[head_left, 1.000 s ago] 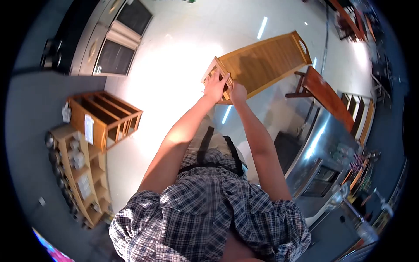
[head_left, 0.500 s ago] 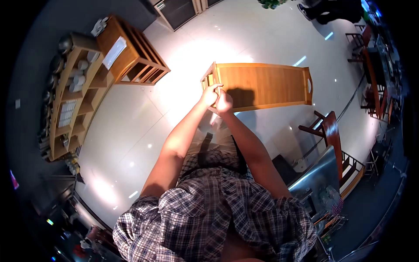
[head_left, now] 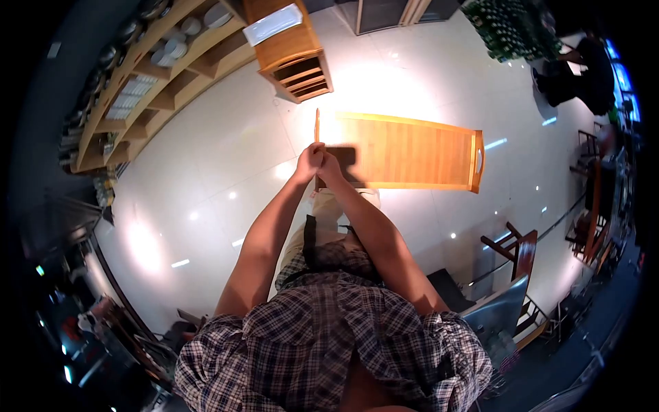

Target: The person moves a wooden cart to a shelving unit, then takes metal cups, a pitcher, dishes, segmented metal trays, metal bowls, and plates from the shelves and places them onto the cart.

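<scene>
A long wooden cart (head_left: 412,152) with a slatted, tray-like top and a raised rim stretches away to the right over the floor. My left hand (head_left: 309,162) is closed round the upright board at the cart's left end. Close beside it, my right hand (head_left: 329,167) grips the same end, its fingers folded and partly hidden. The two hands touch or nearly touch. A dark shadow lies on the cart top just right of them. At the cart's far right end is a cut-out handle.
A small wooden cabinet (head_left: 292,51) with a paper on top stands behind the cart's left end. Shelves (head_left: 161,99) with bowls are at upper left. A person in dark clothes (head_left: 583,75) is near a leafy plant (head_left: 511,27). A wooden stool (head_left: 525,254) stands lower right.
The view has turned, so the cabinet and shelves have shifted up and right. The cart now lies nearly level across the view. Both hands have stayed at its left end, the left one now more closed.
</scene>
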The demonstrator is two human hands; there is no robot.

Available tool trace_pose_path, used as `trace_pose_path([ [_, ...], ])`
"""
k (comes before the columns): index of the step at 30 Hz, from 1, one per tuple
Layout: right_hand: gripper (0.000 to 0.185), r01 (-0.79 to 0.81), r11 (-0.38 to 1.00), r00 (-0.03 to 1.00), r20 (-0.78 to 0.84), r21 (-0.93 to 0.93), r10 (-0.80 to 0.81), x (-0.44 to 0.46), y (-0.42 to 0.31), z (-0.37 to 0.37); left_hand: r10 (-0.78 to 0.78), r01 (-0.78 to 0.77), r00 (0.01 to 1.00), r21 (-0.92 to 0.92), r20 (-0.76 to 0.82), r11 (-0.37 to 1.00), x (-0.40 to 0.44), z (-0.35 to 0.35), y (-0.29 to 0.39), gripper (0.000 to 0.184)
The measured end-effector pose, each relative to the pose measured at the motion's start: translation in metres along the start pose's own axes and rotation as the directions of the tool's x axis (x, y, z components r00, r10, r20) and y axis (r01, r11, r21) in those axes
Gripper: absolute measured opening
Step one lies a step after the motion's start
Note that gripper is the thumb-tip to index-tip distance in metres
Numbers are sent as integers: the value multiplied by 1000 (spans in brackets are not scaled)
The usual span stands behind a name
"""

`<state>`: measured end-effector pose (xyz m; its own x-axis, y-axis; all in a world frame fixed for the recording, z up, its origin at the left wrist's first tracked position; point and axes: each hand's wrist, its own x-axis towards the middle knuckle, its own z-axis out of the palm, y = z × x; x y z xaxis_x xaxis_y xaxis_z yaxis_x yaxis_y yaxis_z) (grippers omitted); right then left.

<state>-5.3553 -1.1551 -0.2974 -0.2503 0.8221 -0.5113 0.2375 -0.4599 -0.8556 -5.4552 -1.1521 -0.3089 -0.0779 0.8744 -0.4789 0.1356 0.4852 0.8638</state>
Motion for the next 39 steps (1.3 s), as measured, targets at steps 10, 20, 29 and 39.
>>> trace_pose_path([
  [10,31,-12,988,944,324,-156,62,-11,16,51,-432,347,842,-289,-322,892,-28,-117,-58,14],
  [20,34,-123,560,877,-354,-819,-325,-21,41,-172,-482,439,724,-210,-493,874,-43,-199,-160,17],
  [29,59,-336,534,837,-506,-776,-209,-15,50,-239,-462,633,649,93,-605,768,-90,-204,-174,32],
  [39,24,-555,613,773,-621,-563,131,-9,90,-256,-407,753,565,248,-717,609,-107,-203,-123,23],
])
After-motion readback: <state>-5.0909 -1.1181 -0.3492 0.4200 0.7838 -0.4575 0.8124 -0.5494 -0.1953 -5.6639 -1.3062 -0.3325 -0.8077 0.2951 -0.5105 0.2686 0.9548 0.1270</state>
